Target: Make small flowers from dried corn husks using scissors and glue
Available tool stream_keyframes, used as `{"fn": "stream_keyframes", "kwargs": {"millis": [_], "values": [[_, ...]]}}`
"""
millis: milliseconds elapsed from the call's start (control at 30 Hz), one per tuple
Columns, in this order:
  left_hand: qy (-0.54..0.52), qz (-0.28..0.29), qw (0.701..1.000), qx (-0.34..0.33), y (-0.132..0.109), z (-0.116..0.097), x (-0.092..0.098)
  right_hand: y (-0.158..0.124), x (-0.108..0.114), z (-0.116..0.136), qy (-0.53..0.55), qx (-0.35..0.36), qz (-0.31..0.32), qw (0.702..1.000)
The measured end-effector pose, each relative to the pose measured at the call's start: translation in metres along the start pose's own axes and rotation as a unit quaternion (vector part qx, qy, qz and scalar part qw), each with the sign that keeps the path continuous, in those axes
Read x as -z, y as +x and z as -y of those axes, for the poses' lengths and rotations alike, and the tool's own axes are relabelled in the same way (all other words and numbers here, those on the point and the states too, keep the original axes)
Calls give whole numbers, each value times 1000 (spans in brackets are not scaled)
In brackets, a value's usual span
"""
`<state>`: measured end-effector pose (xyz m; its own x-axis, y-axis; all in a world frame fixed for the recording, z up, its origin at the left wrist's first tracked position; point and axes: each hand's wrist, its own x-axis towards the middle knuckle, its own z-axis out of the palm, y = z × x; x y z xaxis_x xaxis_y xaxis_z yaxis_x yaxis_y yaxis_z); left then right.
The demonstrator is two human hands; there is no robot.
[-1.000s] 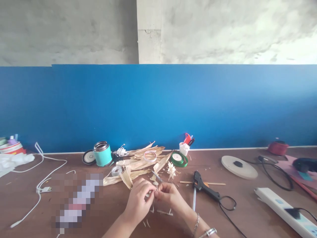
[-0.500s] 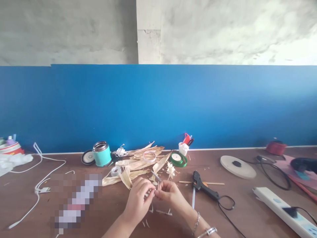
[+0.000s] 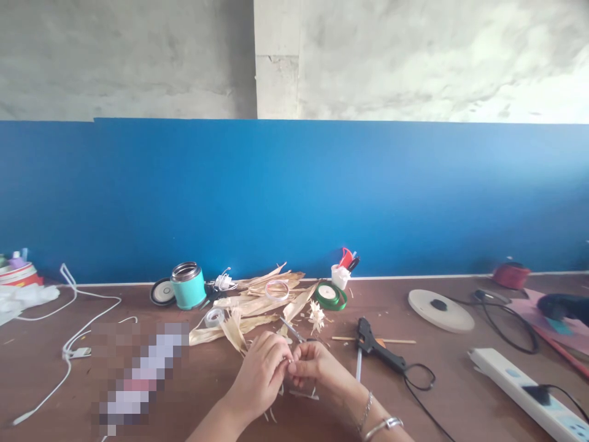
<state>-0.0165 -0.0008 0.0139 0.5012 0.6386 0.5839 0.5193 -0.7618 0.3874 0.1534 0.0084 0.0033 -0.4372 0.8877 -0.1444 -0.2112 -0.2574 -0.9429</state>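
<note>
Small pale piece, too small to identify, lower centre of the frame, at the meeting fingertips of both hands
Bare left hand, thumb and forefinger drawn together on the piece, no visible gap in the pinch
Bare right hand, likewise closed in a fingertip pinch on the piece; two silver-coloured metal bracelets at the wrist
Slim silver-bladed scissors, just beyond the fingertips, tips pointing to upper left, handles partly hidden by the right hand
Thin pale slivers, scattered below the hands
Long tan dried husk strips, heaped from centre to the back edge, bounding movement above the left hand
Cream spiky flower-shaped piece, near the scissors; round green ribbon spool just above it
Black pistol-shaped glue gun, right of centre, lying across a thin wooden stick
Brown wood-toned tabletop, surface visible left of the left hand, and between right forearm and glue gun; back edge meets a plain blue wall panel
White oblong power strip, lower right, cut off by the frame edge
Turquoise cylindrical container, left of the husk heap, standing upright, mouth uncovered
</note>
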Motion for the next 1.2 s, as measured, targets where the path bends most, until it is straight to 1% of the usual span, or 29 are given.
{"fn": "stream_keyframes", "kwargs": {"millis": [100, 200, 267, 333, 367, 400, 433, 500, 600, 667, 800, 867, 1033, 1200], "values": [[-13, -11, 999, 44, 0, 2, -3, 6, 0, -4, -32, 68, -30, 997], [-39, -35, 995, 90, 0, 3, -5, 8, 0, -6, -113, 130, -85, 981], [-64, -41, 991, 110, 1, 3, -6, 7, 0, -5, -203, 167, -116, 958], [-88, -44, 987, 125, 1, 4, -7, 5, -1, -5, -289, 195, -132, 928], [-97, -45, 985, 132, 1, 4, -7, 4, -1, -4, -318, 201, -135, 917], [-105, -46, 984, 137, 1, 5, -8, 3, -1, -4, -331, 202, -134, 912], [-110, -46, 983, 141, 1, 6, -8, 3, -2, -3, -331, 197, -130, 914], [-114, -48, 982, 145, 1, 9, -10, 3, -3, -3, -305, 176, -114, 929], [-110, -71, 980, 151, 0, 11, -11, 4, -5, -1, -244, 139, -79, 957], [-104, -81, 980, 149, 0, 10, -10, 4, -6, 0, -216, 127, -70, 966], [-101, -60, 984, 131, 0, 5, -7, 6, -5, -1, -199, 125, -86, 968], [-106, -53, 984, 134, 0, 5, -7, 7, -4, -2, -195, 124, -89, 969], [-110, -59, 981, 151, 1, 9, -12, 7, -4, -4, -187, 132, -82, 970], [-122, -59, 980, 148, 2, 6, -11, 8, -3, -6, -170, 125, -79, 974]]}}
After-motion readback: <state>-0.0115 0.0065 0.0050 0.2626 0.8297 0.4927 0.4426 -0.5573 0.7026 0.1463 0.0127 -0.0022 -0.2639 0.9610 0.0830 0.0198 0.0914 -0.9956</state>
